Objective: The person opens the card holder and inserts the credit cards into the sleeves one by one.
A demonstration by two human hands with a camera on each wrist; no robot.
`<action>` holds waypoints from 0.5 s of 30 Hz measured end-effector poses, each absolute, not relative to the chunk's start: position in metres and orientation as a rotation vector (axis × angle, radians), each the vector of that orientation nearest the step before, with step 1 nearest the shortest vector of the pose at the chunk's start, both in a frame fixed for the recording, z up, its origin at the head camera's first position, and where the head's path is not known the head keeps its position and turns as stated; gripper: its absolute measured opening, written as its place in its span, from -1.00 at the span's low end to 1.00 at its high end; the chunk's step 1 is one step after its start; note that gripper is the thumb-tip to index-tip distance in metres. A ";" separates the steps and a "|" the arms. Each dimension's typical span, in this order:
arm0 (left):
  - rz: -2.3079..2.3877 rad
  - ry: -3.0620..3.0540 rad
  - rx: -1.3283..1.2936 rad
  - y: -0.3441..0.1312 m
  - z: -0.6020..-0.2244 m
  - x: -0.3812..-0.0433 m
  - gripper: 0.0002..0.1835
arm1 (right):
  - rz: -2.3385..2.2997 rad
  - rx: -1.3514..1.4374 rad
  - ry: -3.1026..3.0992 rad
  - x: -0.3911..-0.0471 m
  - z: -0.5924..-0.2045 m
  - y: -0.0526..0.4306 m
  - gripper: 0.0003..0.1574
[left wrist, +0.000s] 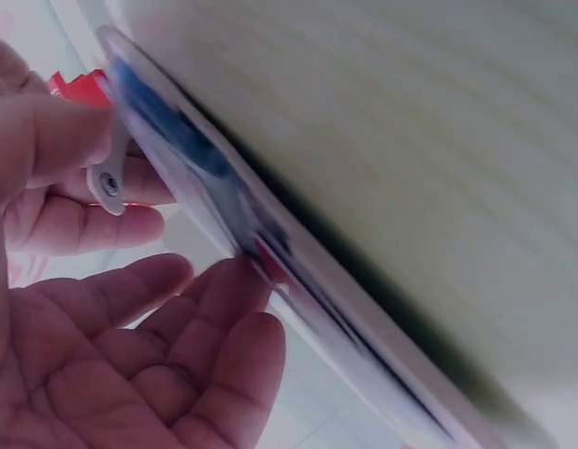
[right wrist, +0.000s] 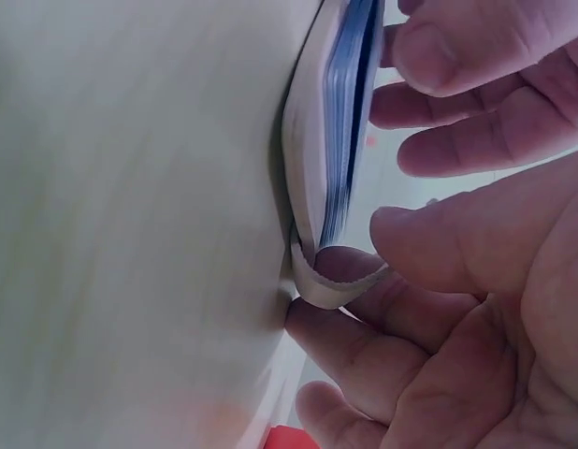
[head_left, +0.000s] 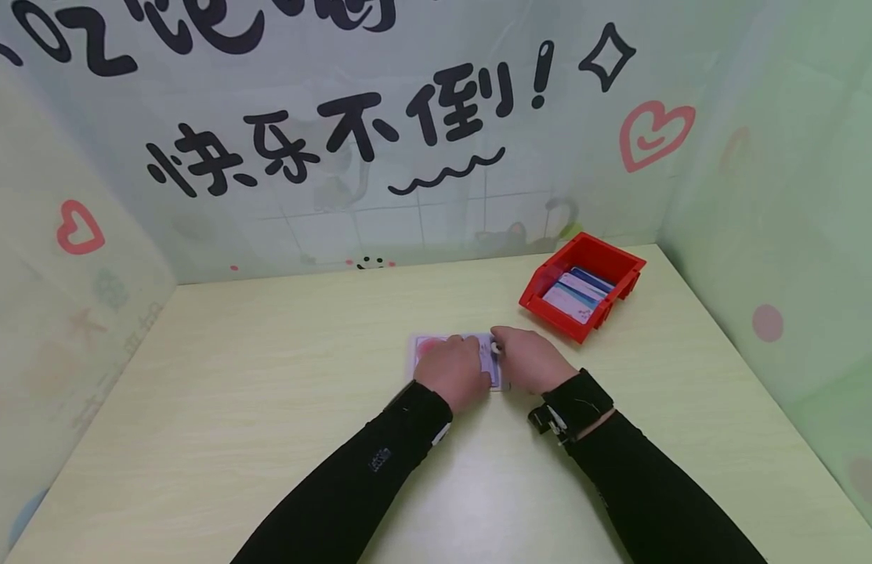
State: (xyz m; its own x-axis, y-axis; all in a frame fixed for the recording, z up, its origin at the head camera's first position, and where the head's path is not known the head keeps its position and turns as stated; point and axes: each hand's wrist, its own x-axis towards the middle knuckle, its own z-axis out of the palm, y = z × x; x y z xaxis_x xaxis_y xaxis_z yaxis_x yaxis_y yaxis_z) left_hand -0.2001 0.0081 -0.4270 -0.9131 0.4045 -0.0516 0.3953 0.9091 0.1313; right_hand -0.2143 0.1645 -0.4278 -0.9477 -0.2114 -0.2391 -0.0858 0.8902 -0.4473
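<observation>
A small card holder [head_left: 423, 351] with a pale pink and lilac cover lies on the table in the head view. From its side, the right wrist view shows a stack of blue-edged sleeves [right wrist: 341, 112] between the covers. My left hand [head_left: 453, 370] rests over the holder, its loosely bent fingers [left wrist: 238, 299] at the edge of the upper cover. At the holder's right end, my right hand [head_left: 530, 360] pinches a short pale strap [right wrist: 328, 288] between thumb and fingers. A metal snap [left wrist: 108, 184] shows on the strap in the left wrist view.
A red plastic bin [head_left: 584, 286] stands at the back right of the pale wood table [head_left: 266, 376], with several flat cards [head_left: 577, 294] inside. Printed cloth walls [head_left: 421, 219] enclose the table at the back and both sides.
</observation>
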 end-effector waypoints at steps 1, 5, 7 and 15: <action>0.174 2.998 0.625 0.008 -0.427 -0.200 -0.47 | -0.639 -0.225 2.775 -0.214 -0.427 0.165 -0.26; 0.152 3.015 0.618 0.009 -0.428 -0.200 -0.38 | -0.643 -0.230 2.772 -0.214 -0.426 0.165 -0.26; 0.144 3.020 0.622 0.010 -0.428 -0.200 -0.35 | -0.642 -0.230 2.771 -0.213 -0.425 0.165 -0.25; 0.174 3.003 0.564 0.014 -0.427 -0.206 -0.37 | -0.643 -0.224 2.762 -0.213 -0.426 0.165 -0.24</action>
State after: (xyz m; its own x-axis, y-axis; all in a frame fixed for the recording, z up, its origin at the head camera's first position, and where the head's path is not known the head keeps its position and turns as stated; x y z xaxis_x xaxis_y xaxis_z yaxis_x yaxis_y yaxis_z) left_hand -0.2055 0.0140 -0.4274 -0.9289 0.3657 -0.0587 0.3565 0.9258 0.1260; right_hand -0.2129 0.1650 -0.4258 -0.9442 -0.2156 -0.2489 -0.0834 0.8878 -0.4526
